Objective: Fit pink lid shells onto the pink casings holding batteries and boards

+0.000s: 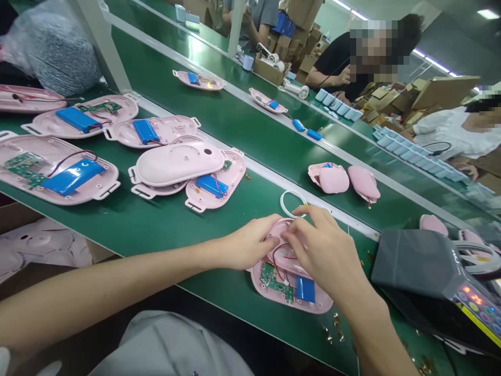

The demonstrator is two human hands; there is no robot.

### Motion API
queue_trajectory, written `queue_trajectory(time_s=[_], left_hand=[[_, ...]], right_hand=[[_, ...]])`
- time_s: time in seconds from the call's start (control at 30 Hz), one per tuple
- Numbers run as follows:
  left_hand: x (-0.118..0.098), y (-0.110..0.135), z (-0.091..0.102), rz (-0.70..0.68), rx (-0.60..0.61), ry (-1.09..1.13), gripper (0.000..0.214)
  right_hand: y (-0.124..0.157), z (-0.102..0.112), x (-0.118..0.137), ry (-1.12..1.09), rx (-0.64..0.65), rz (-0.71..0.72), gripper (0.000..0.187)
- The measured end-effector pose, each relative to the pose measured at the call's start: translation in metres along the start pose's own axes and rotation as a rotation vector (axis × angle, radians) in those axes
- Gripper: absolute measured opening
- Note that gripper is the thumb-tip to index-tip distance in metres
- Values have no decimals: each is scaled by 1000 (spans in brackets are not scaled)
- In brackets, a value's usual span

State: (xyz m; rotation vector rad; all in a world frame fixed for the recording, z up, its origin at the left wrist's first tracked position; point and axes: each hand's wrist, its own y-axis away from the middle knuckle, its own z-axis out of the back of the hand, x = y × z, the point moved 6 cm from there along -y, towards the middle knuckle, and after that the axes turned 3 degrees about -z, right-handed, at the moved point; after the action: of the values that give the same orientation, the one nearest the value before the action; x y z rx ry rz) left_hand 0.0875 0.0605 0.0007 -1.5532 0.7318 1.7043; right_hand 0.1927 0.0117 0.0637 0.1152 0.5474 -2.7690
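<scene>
Both my hands meet over a rounded pink plastic cover (pixel 285 245) on the green belt. My left hand (pixel 250 243) grips its left edge, and the fingers of my right hand (pixel 321 245) press on its top and right side. Red and black wires (pixel 279 256) run beneath it into an open pink plastic shell (pixel 289 300). That shell holds a green circuit board (pixel 276 279) and a blue battery pack (pixel 305 289). A white rubber ring (pixel 291 201) lies just beyond my fingertips. The cover's underside is hidden.
Several open pink shells with boards and batteries (pixel 58 167) lie to the left on the green belt (pixel 235 313). A black device with a lit display (pixel 430 271) stands to the right. Small brass pieces (pixel 332 326) are scattered nearby. Co-workers sit beyond another belt.
</scene>
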Motion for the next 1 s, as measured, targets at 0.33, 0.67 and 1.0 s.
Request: queue_trajectory(time_s=[0.33, 0.67, 1.0], left_hand=[[4, -2, -4, 5, 21, 85, 16], [4, 3, 0, 35, -39, 60, 18], [-3, 5, -6, -38, -137, -72, 23]], right_hand=[[4, 6, -7, -158, 127, 2, 26], [7, 3, -34, -161, -33, -391, 41], [17, 4, -35, -536, 62, -260, 12]])
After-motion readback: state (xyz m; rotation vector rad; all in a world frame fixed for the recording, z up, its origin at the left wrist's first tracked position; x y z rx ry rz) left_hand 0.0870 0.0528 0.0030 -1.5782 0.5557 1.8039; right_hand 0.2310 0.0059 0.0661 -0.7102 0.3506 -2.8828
